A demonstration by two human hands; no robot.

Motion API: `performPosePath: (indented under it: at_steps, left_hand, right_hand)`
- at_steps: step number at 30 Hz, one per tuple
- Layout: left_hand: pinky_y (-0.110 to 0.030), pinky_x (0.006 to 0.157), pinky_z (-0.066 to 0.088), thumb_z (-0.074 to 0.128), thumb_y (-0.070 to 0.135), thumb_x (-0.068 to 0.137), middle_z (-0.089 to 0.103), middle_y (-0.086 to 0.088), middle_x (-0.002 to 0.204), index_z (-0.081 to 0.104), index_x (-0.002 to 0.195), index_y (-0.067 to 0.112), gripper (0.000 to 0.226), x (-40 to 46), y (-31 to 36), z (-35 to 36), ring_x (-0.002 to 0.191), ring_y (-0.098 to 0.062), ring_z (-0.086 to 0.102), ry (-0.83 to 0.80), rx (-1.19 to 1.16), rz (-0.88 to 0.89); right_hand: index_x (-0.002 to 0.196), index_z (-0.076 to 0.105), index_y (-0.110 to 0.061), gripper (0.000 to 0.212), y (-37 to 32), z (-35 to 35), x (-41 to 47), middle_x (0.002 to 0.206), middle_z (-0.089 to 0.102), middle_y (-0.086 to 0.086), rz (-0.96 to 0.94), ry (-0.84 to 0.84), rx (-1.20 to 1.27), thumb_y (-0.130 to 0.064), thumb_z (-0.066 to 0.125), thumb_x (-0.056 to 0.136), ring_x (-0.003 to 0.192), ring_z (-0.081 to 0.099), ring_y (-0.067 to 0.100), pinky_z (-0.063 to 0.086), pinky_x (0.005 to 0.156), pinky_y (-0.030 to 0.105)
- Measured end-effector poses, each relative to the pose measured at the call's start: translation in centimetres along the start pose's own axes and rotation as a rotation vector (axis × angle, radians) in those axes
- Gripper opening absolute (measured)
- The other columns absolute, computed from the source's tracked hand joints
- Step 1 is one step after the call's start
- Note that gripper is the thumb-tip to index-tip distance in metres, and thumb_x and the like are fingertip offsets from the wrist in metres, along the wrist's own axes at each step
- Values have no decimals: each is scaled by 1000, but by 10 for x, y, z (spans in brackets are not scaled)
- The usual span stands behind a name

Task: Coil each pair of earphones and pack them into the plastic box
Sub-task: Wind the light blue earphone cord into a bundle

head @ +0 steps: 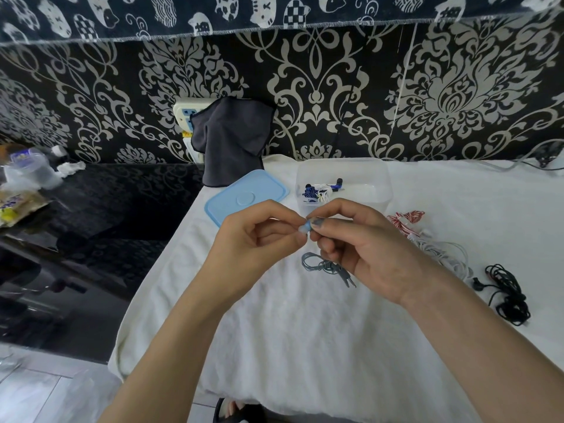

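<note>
**Grey-blue earphones held over the towel: snag risk**

White towel point(305, 331) under damask wallpaper. Left hand point(259, 239) and right hand point(360, 245) both pinch one earbud point(306, 228); its cable point(326, 267) trails below. Plastic box point(343, 181) open behind. I expect loose loops could catch the neighbouring white earphones point(442, 254).

Both hands, left hand point(259, 236) and right hand point(360, 242), pinch a small blue earbud point(306, 228), probably; grey-blue cord point(323, 265) dangles below.

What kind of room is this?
Probably a room in a home: patterned wallpaper, a white towel spread as a work surface, and a wall socket half covered by a dark cloth.
</note>
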State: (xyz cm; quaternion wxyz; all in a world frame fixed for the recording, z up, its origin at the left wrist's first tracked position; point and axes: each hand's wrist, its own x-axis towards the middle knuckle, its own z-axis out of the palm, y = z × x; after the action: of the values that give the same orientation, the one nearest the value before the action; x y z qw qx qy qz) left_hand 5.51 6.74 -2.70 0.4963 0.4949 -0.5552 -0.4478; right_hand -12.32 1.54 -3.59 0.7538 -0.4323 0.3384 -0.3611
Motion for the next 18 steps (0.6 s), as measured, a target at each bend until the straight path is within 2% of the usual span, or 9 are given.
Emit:
performPosePath:
  at_steps: [7,11,13,15,18]
  left_hand:
    - [-28,83,58,73,-6,81,74,-5,88,68,85,6,13,2,-1,0,85,-21,74,-3,-83,12]
    - [-26,79,56,73,2,77,73,-2,85,66,82,6,10,1,1,0,82,-19,73,-18,-137,1]
    - [-30,81,57,75,2,78,73,-3,84,67,82,9,11,2,2,-2,84,-22,73,-40,-167,-24]
    - [-39,90,56,76,0,81,73,-4,85,70,82,13,15,3,1,-3,88,-26,72,-71,-192,-48]
    - [-39,92,53,71,2,84,72,-6,87,70,85,13,11,3,1,-2,89,-27,71,-91,-211,-52]
  right_hand:
    - [88,69,0,10,-1,2,-2,67,62,8,-33,-32,14,2,60,92,54,47,10,42,52,19]
    - [89,68,2,9,-1,3,-3,65,61,6,-34,-56,27,2,60,91,53,46,10,41,51,18]
    - [91,67,4,7,-2,3,-3,61,60,4,-22,-76,40,0,60,89,54,45,10,39,51,18]
    - [90,66,4,9,-3,2,-4,59,59,3,-4,-92,62,-3,63,85,54,44,10,37,50,18]
    - [82,68,0,10,-2,3,-3,65,60,8,36,-87,126,-7,67,75,49,41,7,33,48,18]
